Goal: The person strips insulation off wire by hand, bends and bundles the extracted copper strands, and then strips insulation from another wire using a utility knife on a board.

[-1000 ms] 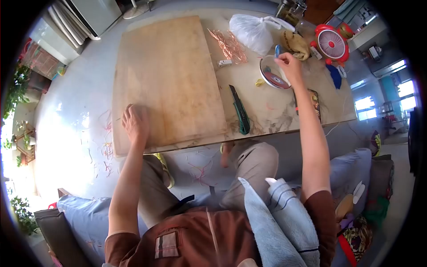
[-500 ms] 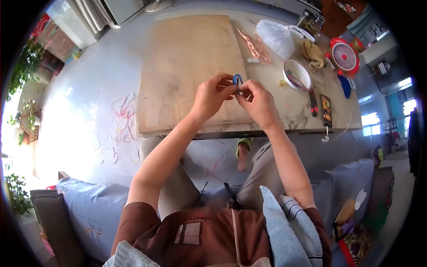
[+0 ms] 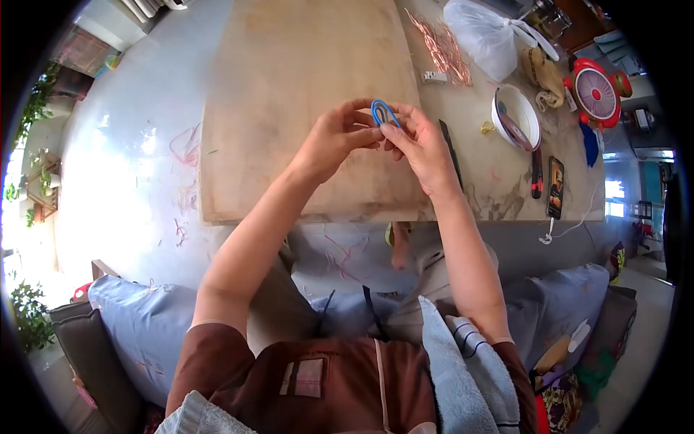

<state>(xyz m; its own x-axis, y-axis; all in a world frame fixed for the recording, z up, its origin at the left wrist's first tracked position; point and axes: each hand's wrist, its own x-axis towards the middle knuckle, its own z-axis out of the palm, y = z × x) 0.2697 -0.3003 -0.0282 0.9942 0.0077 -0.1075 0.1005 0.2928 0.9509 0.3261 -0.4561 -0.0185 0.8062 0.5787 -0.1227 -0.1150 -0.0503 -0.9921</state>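
A short piece of blue wire [image 3: 375,105], bent into a narrow loop, stands up between my two hands above the wooden board [image 3: 289,65]. My left hand [image 3: 334,139] is closed, thumb and fingers pinching the wire's lower part from the left. From the right, my right hand [image 3: 425,150] is closed on the same wire, its thumb pressed near the base of the loop. The wire's ends are hidden among the fingers. A long dark strip [image 3: 450,152] lies on the table just right of my right hand; I cannot make out its kind.
On the table's right side lie bare copper wires [image 3: 439,47], a white plastic bag [image 3: 481,36], a white bowl [image 3: 536,119], a red-and-black handled tool [image 3: 536,175], a phone [image 3: 555,186] with a cable, and a red fan [image 3: 596,92]. Wire scraps [image 3: 186,145] litter the floor.
The view has shifted, so the table sits nearer. My right fingers have spread and regripped around the blue wire, and its loop shows wider. The dark strip beside my right hand now shows.
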